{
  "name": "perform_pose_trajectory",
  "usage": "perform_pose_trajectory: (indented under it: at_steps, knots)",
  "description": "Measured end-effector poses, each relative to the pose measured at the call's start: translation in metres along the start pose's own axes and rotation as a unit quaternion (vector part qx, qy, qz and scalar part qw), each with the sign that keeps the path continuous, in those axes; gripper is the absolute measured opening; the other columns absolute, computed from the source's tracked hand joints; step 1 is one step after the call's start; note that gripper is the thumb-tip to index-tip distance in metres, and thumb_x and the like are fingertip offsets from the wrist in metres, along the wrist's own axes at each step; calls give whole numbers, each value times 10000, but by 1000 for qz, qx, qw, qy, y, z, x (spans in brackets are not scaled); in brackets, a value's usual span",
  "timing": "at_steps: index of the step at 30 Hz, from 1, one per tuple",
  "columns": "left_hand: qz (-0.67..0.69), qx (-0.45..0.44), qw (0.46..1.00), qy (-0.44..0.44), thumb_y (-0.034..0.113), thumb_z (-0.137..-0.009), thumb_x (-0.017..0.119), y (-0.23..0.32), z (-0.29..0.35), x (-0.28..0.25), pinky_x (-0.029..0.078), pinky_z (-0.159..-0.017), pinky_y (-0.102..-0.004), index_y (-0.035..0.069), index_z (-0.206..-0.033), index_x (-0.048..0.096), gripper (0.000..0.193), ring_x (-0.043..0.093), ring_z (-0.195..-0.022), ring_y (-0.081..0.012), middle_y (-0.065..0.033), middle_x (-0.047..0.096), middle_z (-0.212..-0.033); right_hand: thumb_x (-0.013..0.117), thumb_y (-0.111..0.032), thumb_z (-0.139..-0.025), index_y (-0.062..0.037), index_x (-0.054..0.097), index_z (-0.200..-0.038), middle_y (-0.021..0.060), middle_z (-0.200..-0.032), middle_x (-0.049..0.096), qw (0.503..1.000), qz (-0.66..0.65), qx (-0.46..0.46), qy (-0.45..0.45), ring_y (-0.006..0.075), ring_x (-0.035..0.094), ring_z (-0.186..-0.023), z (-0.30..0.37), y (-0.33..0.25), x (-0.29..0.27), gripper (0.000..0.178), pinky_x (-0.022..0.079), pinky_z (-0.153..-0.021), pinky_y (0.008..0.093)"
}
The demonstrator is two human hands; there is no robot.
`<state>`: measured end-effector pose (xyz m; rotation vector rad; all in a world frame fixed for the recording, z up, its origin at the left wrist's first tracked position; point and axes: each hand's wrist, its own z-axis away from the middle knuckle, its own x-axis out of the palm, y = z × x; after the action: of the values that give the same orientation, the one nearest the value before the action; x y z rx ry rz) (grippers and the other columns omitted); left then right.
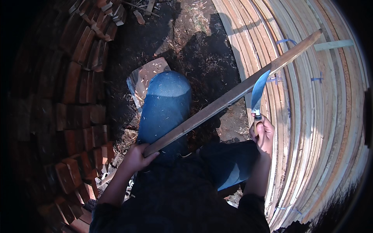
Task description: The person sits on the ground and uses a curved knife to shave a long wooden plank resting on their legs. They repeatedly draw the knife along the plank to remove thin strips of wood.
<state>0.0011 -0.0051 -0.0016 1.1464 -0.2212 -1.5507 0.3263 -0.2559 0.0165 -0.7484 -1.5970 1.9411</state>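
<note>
My left hand (136, 157) grips the near end of a long wooden slat (217, 105). The slat slants up to the right, across my blue-trousered knee (167, 105), and its far end lies over a stack of planks. My right hand (263, 132) is closed on the handle of a curved, broad-bladed knife (258, 91). The blade points upward and its edge meets the slat about two thirds of the way along.
Pale sawn planks (311, 128) are stacked edge to edge on the right. Reddish-brown cut wood pieces (77, 116) are piled on the left in shadow. Dark ground (202, 50) strewn with shavings lies ahead, with a flat board scrap (149, 73) by my knee.
</note>
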Motion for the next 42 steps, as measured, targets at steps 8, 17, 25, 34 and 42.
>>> perform_pose_trajectory:
  at_steps: [8, 17, 25, 34, 42]
  knots:
    - [14, 15, 1000, 10, 315, -760, 731, -2, 0, 1, 496, -642, -402, -14, -817, 650, 344, 638, -661, -351, -190, 619, -674, 548, -324, -947, 27, 479, -1261, -15, -589, 420, 999, -1, 17, -48, 52, 394, -483, 7, 14, 6, 476, 303, -444, 193]
    - [24, 13, 1000, 6, 298, -765, 727, 0, 0, 0, 500, -629, -388, -30, -824, 651, 342, 647, -657, -335, -203, 621, -679, 591, -295, -924, 19, 588, -1145, -6, -625, 494, 994, 7, 26, -105, 43, 439, -547, 5, 5, 15, 384, 355, -502, 197]
    - [17, 28, 999, -7, 261, -783, 708, -5, -3, 1, 481, -585, -342, -31, -848, 650, 305, 640, -601, -266, -164, 614, -637, 657, -194, -880, -1, 602, -1136, 3, -663, 552, 971, 165, -18, -174, 76, 518, -586, 12, 3, 25, 325, 418, -557, 226]
    - [-6, 17, 1000, 2, 278, -778, 709, 1, 0, -1, 482, -592, -353, -29, -851, 648, 322, 641, -613, -282, -176, 614, -653, 568, -268, -935, 3, 562, -1169, -39, -609, 463, 990, 133, -45, 4, 21, 390, -497, 12, 7, -3, 358, 274, -437, 195]
    - [15, 15, 1000, 21, 316, -777, 717, -2, 1, 4, 494, -592, -385, -16, -823, 654, 341, 637, -617, -340, -199, 609, -647, 593, -207, -923, 26, 545, -1219, -29, -623, 442, 995, 42, 14, -87, 40, 395, -508, 13, 16, 21, 379, 320, -471, 191]
